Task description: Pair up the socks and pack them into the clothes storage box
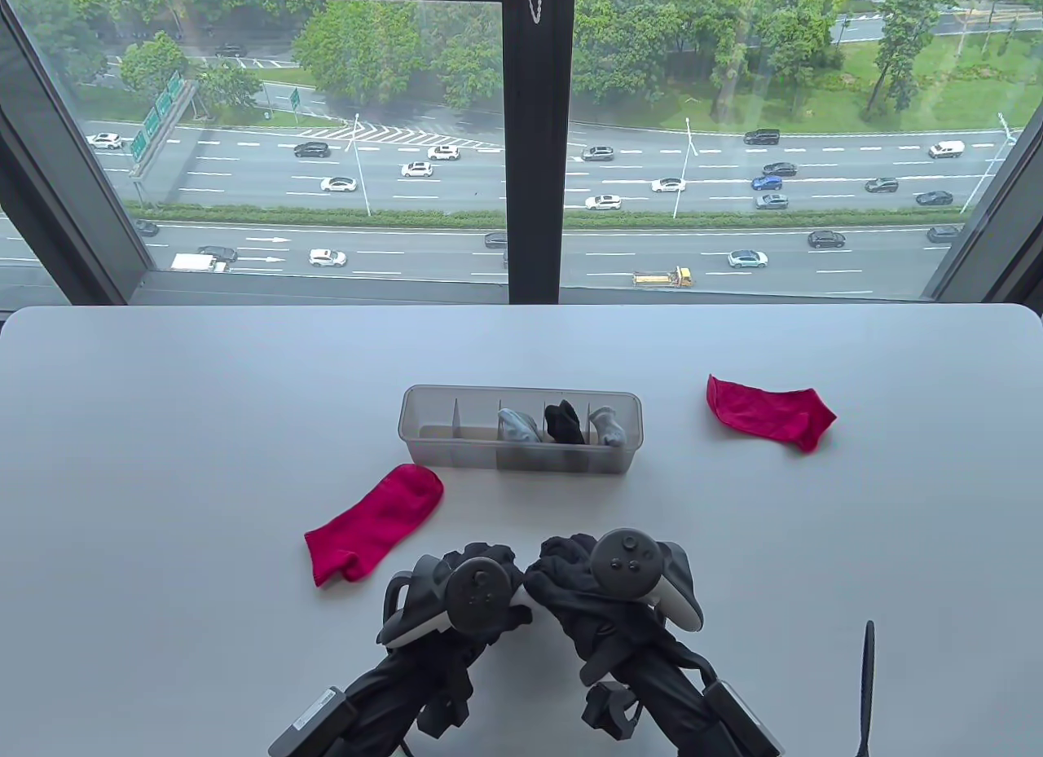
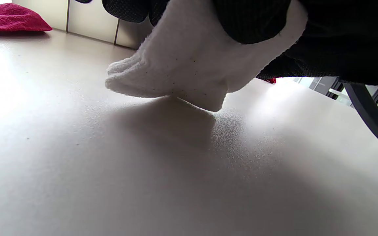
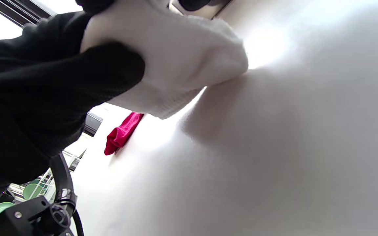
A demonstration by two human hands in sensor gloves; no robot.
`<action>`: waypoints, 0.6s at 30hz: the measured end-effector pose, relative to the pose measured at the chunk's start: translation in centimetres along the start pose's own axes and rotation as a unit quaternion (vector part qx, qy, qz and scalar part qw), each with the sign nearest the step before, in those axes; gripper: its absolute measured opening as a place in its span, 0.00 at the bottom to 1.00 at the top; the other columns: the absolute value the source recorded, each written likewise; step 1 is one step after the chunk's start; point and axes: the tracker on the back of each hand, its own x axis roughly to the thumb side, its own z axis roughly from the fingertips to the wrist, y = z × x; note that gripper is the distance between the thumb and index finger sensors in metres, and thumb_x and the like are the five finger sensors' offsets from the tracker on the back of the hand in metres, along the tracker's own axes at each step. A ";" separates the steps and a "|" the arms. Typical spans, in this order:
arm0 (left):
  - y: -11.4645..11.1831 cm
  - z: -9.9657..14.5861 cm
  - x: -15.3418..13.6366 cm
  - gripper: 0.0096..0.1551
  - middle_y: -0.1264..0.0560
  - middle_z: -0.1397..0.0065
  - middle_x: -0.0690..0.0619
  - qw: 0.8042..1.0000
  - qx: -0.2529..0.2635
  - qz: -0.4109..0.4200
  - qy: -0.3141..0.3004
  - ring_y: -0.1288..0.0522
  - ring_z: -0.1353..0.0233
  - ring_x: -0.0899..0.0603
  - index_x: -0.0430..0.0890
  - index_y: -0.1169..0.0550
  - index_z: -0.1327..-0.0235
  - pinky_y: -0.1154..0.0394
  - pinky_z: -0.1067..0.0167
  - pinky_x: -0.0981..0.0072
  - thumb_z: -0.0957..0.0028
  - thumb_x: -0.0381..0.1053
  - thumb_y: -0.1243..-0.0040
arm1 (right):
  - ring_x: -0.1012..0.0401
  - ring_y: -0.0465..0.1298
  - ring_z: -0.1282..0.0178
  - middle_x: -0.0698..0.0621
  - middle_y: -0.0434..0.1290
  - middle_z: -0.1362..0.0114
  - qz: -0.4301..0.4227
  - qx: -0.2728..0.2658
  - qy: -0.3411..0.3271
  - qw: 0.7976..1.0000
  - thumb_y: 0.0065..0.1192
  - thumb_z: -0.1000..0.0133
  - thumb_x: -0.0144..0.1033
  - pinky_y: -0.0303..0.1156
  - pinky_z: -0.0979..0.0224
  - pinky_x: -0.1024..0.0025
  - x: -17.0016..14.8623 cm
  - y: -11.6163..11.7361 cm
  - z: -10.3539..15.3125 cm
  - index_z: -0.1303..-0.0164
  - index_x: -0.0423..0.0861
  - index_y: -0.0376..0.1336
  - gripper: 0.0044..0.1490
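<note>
Both gloved hands sit closest, side by side at the near edge of the white table [image 1: 163,431]: the left hand [image 1: 473,594] and the right hand [image 1: 607,586] are each curled around a bunched white sock pair [image 2: 189,65], which hangs from their fingers with its lower end brushing the tabletop (from above the hands hide it entirely, so only the wrist views show it). Just beyond them stands the clear divided storage box [image 1: 521,459]. Its right-hand compartments already hold three bundles: a pale grey-blue one [image 1: 517,425], a black one [image 1: 564,421] and another grey one [image 1: 609,427]. The two compartments at its left end look empty. One red sock [image 1: 375,522] lies just left of the box, near the left hand; its mate [image 1: 770,411] lies well apart on the right. By my reckoning the job is past halfway: the white bundle needs dropping into a free compartment, then the red socks need bringing together, rolling and packing.
</note>
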 end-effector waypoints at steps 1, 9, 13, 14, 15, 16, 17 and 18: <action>0.0 0.0 -0.1 0.28 0.38 0.20 0.36 1.000 -0.011 0.002 0.002 0.41 0.19 0.26 0.35 0.28 0.39 0.44 0.25 0.27 0.41 0.53 0.46 | 0.35 0.32 0.18 0.33 0.40 0.13 0.016 0.003 -0.011 1.000 0.46 0.35 0.53 0.28 0.26 0.31 0.2 0.0 0.1 0.18 0.47 0.46 0.39; 0.5 0.2 -1.1 0.39 0.52 0.17 0.33 0.999 -0.016 0.037 0.018 0.51 0.18 0.23 0.37 0.43 0.29 0.48 0.25 0.26 0.43 0.59 0.47 | 0.52 0.69 0.24 0.50 0.72 0.32 0.033 -0.093 -0.035 0.995 0.56 0.36 0.45 0.48 0.19 0.33 1.5 -0.2 0.3 0.24 0.48 0.54 0.32; 0.9 0.6 0.2 0.42 0.50 0.16 0.35 0.998 0.064 0.010 -0.002 0.49 0.17 0.25 0.40 0.48 0.20 0.49 0.25 0.26 0.41 0.53 0.46 | 0.53 0.71 0.26 0.49 0.73 0.35 -0.001 -0.119 -0.020 0.993 0.55 0.36 0.46 0.50 0.19 0.34 1.1 -0.7 0.5 0.24 0.45 0.52 0.33; 0.8 0.7 0.7 0.40 0.48 0.16 0.34 0.998 0.068 0.004 -0.014 0.46 0.18 0.26 0.38 0.47 0.20 0.47 0.25 0.27 0.39 0.51 0.48 | 0.53 0.71 0.26 0.49 0.73 0.35 -0.026 -0.119 -0.019 0.992 0.55 0.36 0.46 0.50 0.19 0.34 1.0 -0.9 0.5 0.25 0.44 0.52 0.33; 0.9 0.7 0.9 0.39 0.47 0.17 0.33 0.997 0.072 -0.003 -0.018 0.45 0.19 0.25 0.37 0.47 0.21 0.46 0.25 0.27 0.39 0.50 0.48 | 0.52 0.71 0.26 0.49 0.74 0.35 -0.039 -0.122 -0.017 0.992 0.56 0.36 0.45 0.50 0.19 0.34 1.0 -0.9 0.6 0.25 0.44 0.52 0.33; 0.9 0.7 1.0 0.40 0.45 0.18 0.33 0.998 0.065 -0.005 -0.018 0.42 0.20 0.26 0.36 0.47 0.21 0.46 0.25 0.27 0.39 0.50 0.48 | 0.52 0.71 0.26 0.49 0.74 0.35 -0.044 -0.122 -0.019 0.991 0.56 0.36 0.45 0.50 0.19 0.34 0.9 -1.0 0.6 0.26 0.43 0.52 0.33; 0.8 0.6 1.0 0.42 0.44 0.20 0.33 0.998 0.053 -0.004 -0.016 0.41 0.22 0.27 0.36 0.47 0.22 0.46 0.25 0.27 0.40 0.53 0.47 | 0.53 0.72 0.26 0.49 0.74 0.35 -0.058 -0.119 -0.022 0.991 0.56 0.36 0.45 0.51 0.20 0.34 0.8 -0.9 0.7 0.26 0.43 0.53 0.33; 0.8 0.5 1.0 0.43 0.43 0.22 0.35 0.999 0.051 -0.007 -0.010 0.39 0.25 0.29 0.37 0.48 0.23 0.45 0.25 0.28 0.42 0.55 0.44 | 0.52 0.72 0.27 0.49 0.75 0.35 -0.070 -0.116 -0.021 0.991 0.56 0.36 0.45 0.51 0.20 0.34 0.8 -0.8 0.7 0.26 0.42 0.53 0.33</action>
